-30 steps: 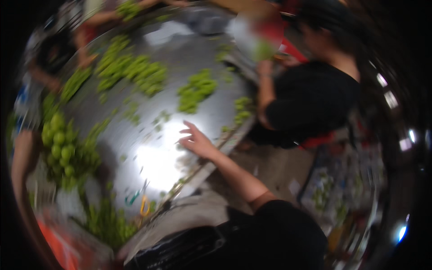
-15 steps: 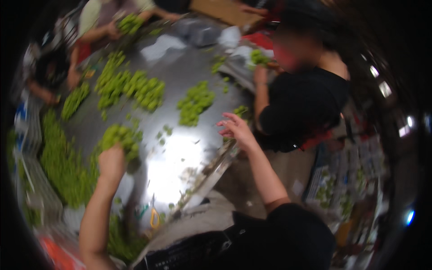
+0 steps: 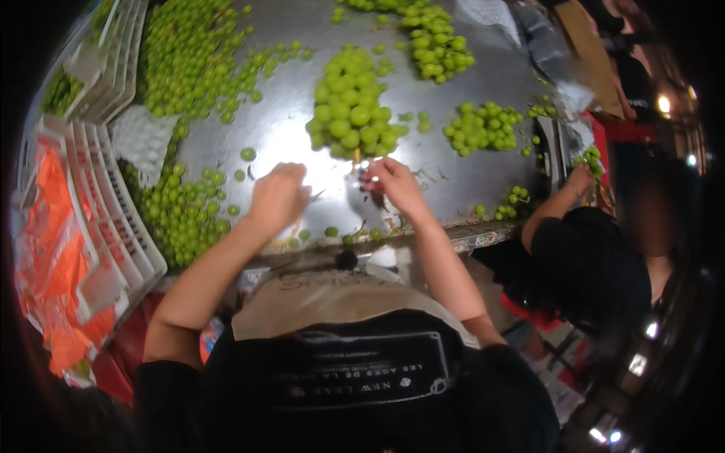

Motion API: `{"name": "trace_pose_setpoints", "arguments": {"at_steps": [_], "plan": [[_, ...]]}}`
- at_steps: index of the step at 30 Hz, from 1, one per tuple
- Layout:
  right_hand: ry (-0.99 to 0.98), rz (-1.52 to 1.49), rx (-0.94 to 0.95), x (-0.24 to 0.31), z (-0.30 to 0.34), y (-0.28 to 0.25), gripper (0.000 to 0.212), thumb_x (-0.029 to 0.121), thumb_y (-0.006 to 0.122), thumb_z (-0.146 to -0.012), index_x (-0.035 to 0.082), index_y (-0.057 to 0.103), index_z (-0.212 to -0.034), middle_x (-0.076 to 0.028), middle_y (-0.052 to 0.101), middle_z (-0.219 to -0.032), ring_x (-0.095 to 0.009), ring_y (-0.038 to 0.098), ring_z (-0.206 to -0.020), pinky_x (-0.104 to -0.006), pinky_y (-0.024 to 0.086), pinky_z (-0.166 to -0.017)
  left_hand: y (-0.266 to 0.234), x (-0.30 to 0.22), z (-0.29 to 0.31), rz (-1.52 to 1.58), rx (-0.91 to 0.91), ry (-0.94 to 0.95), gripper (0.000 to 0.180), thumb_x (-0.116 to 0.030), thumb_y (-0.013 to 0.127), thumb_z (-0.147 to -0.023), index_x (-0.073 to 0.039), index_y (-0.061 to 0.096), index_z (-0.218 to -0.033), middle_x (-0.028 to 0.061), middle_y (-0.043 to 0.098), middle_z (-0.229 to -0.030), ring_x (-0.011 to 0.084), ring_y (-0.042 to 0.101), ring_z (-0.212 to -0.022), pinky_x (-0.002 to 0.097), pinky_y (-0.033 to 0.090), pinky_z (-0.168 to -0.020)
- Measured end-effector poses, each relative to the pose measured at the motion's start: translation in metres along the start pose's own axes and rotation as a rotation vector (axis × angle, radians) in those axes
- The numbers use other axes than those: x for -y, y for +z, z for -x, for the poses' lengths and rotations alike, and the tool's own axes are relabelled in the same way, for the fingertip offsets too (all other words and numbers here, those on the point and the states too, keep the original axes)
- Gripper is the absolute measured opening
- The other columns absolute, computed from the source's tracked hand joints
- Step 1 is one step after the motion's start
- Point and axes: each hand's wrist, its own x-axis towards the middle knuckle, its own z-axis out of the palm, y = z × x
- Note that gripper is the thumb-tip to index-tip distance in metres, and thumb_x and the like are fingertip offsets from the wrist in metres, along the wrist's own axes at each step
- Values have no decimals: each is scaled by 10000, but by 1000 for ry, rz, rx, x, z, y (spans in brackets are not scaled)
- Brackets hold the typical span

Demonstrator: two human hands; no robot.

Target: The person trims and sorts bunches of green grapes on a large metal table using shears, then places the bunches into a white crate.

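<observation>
A large bunch of green grapes (image 3: 351,106) lies on the metal table, its tan stem pointing toward me. Just beside that stem is my right hand (image 3: 396,187), its thumb and fingers bent together. Whether the stem itself is between the fingertips cannot be made out. My left hand (image 3: 279,198) is curled closed over the table, left of the bunch and apart from it. It is blurred, and its fingers hide whatever may be in them. A few loose grapes (image 3: 331,232) lie along the near edge between my forearms.
Loose grapes (image 3: 185,68) cover the table's left side beside white plastic crates (image 3: 106,219), one holding orange plastic. More bunches (image 3: 483,127) lie to the right and at the back. A co-worker in black (image 3: 596,264) handles grapes at the right. White foam netting (image 3: 143,140) rests near the crates.
My view has turned. The bunch my left hand was on now lies before me with that hand off it. My right hand, spread out before, has come to its stem with bent fingers.
</observation>
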Motion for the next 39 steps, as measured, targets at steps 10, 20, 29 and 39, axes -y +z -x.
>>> {"name": "trace_pose_setpoints", "arguments": {"at_steps": [10,20,29,39], "plan": [[-135,-81,11,-3,-19,39,164,180,508,-917,37,519,-837,-7,546,-660,-70,481,-582,-202,399,-557,16,30,52,-22,38,-69,413,-134,704,-661,-53,549,-1035,103,499,-1021,287,484,-984,379,425,-817],[-82,-69,71,10,-11,26,149,174,511,-907,45,546,-842,31,506,-617,-50,433,-562,-192,337,-523,27,28,50,-4,153,-140,479,-143,654,-703,-19,529,-1148,144,543,-985,304,519,-943,373,446,-817],[-30,-10,48,6,-11,17,171,225,524,-899,86,546,-803,40,495,-608,-46,412,-516,-205,315,-470,-8,14,37,966,475,-589,479,64,677,-726,-10,543,-1180,-1,587,-847,59,547,-765,221,483,-654],[231,-746,60,-1,-22,41,298,353,506,-910,117,471,-731,15,440,-582,-114,414,-555,-285,381,-638,1,9,18,814,540,-498,316,-9,620,-817,-29,575,-1130,20,643,-939,90,595,-830,230,489,-725]]}}
